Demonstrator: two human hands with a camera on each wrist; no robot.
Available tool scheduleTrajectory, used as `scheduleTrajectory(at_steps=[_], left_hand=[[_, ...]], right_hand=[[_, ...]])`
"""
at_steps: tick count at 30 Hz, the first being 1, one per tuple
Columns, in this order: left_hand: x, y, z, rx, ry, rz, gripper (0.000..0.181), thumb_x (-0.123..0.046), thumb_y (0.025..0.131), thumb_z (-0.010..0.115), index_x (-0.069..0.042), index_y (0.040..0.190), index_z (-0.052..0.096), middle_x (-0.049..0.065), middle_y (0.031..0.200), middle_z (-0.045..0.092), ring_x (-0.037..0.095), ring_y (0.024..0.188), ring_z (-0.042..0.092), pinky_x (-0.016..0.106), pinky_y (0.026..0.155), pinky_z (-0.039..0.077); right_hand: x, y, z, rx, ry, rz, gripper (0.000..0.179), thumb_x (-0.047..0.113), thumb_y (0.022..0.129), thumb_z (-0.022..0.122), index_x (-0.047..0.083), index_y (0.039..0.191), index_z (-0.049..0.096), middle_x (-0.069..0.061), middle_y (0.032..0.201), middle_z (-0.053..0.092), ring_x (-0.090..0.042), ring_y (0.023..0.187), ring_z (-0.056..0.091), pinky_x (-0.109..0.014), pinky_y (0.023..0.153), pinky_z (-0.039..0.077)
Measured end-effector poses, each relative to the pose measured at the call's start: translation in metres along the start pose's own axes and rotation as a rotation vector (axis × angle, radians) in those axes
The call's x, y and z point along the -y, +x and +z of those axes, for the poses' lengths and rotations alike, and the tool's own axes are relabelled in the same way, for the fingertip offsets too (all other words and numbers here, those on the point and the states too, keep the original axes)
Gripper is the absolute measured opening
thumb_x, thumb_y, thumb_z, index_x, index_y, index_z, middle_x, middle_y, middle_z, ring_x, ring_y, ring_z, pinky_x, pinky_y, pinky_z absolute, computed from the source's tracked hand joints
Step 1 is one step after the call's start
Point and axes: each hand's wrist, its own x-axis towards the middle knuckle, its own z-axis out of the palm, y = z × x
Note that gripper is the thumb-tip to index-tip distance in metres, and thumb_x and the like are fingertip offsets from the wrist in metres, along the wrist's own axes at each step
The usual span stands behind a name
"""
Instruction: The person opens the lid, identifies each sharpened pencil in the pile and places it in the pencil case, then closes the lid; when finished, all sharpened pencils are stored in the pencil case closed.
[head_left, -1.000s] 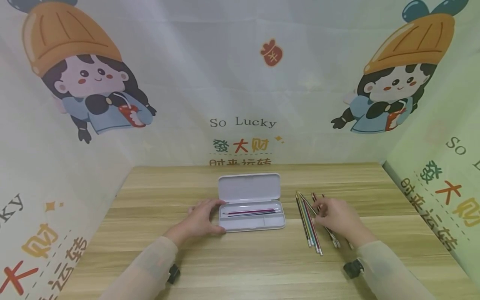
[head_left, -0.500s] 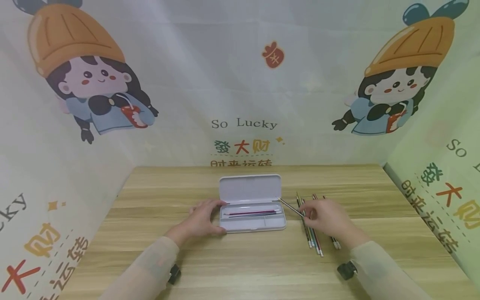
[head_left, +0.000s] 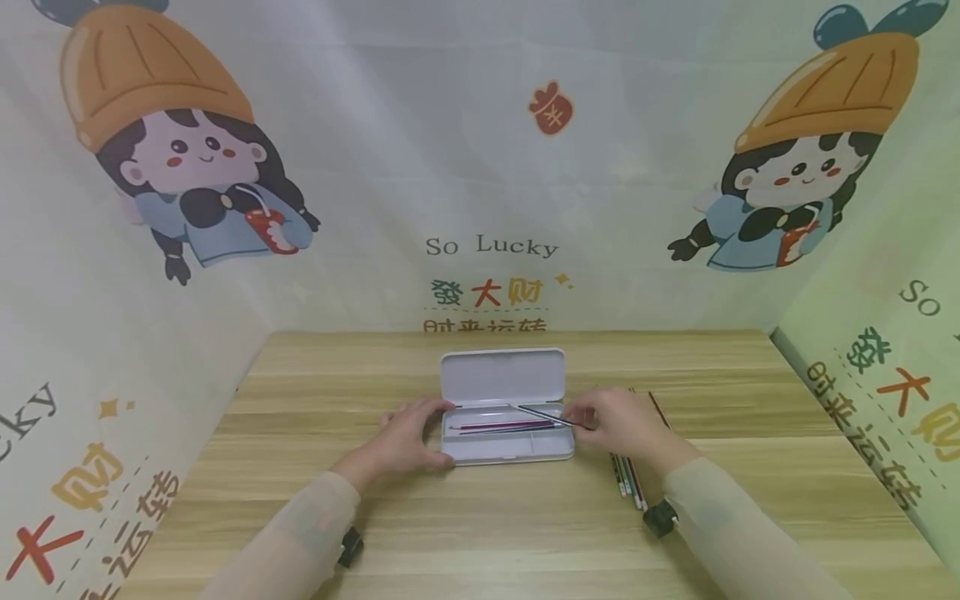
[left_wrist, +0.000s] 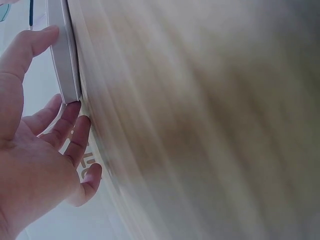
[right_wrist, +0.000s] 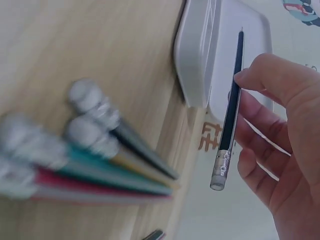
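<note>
A white pencil case [head_left: 487, 450] lies with its lid [head_left: 504, 377] raised, and several pencils [head_left: 495, 428] rest in its rear compartment. My left hand [head_left: 405, 437] holds the case's left end, thumb at the front corner and fingers at the back. In the left wrist view, the thumb and fingertips of the left hand [left_wrist: 40, 135] touch the case [left_wrist: 65, 60]. Between thumb and fingers, my right hand [head_left: 618, 423] pinches a dark pencil [head_left: 543, 414], its tip slanting over the case. The right wrist view shows that pencil [right_wrist: 233, 100] with its eraser end free.
Several loose pencils [head_left: 628, 483] lie on the wooden table [head_left: 480, 533] to the right of the case, partly hidden under the right hand. Up close, their eraser ends [right_wrist: 87, 95] are blurred. A printed cloth [head_left: 360, 167] hangs behind and at both sides.
My right hand has lifted a dark pencil from the loose group and carried it left to the case's right end. The left hand has stayed on the case.
</note>
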Motion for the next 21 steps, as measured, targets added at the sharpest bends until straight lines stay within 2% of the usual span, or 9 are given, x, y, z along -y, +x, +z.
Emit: scheduleTrajectory(at_steps=[6,13,21], left_hand=[[0.000,0.000,0.001,0.001,0.015,-0.002,0.085,-0.030,0.069,0.094,-0.016,0.144,0.055,0.013,0.150,0.055,0.038,0.139,0.048,0.063,0.110,0.025],[-0.002,0.000,0.000,0.002,0.021,-0.014,0.085,-0.032,0.069,0.094,-0.017,0.144,0.055,0.012,0.151,0.055,0.037,0.140,0.047,0.064,0.113,0.024],[-0.003,0.001,0.000,0.004,0.030,-0.014,0.085,-0.032,0.070,0.093,-0.017,0.144,0.055,0.012,0.149,0.056,0.036,0.139,0.047,0.064,0.111,0.025]], right_hand=[[0.004,0.021,0.006,0.068,0.056,-0.078,0.017,0.008,0.085,0.077,0.015,0.100,0.079,0.008,0.087,0.071,-0.006,0.079,0.063,-0.023,0.073,0.054],[0.012,0.044,0.013,0.109,0.065,-0.186,0.016,0.003,0.086,0.076,0.011,0.100,0.078,0.006,0.085,0.069,-0.005,0.077,0.061,-0.021,0.072,0.053],[0.021,0.060,0.021,0.154,0.065,-0.201,0.015,0.004,0.089,0.075,0.010,0.102,0.078,0.000,0.092,0.073,-0.008,0.082,0.063,-0.023,0.077,0.055]])
